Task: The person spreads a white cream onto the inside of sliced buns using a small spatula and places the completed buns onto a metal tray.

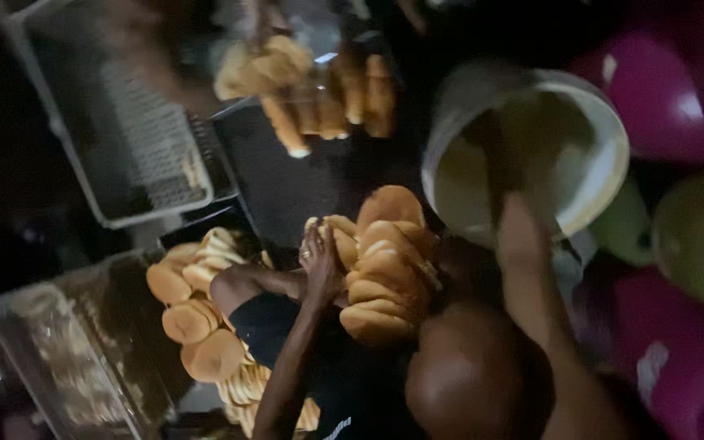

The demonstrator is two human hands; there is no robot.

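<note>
One left hand [319, 265] flat against stacked buns [385, 269], right hand [503, 159] inside white bucket [605, 163], grip unclear.

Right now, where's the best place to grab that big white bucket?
Probably the white bucket is best gripped by its thick round rim, on the side opposite the arm that reaches into it. No handle shows, and the bucket is tipped with its open mouth towards the camera, so that stretch of rim is bare and easy to reach.
</note>
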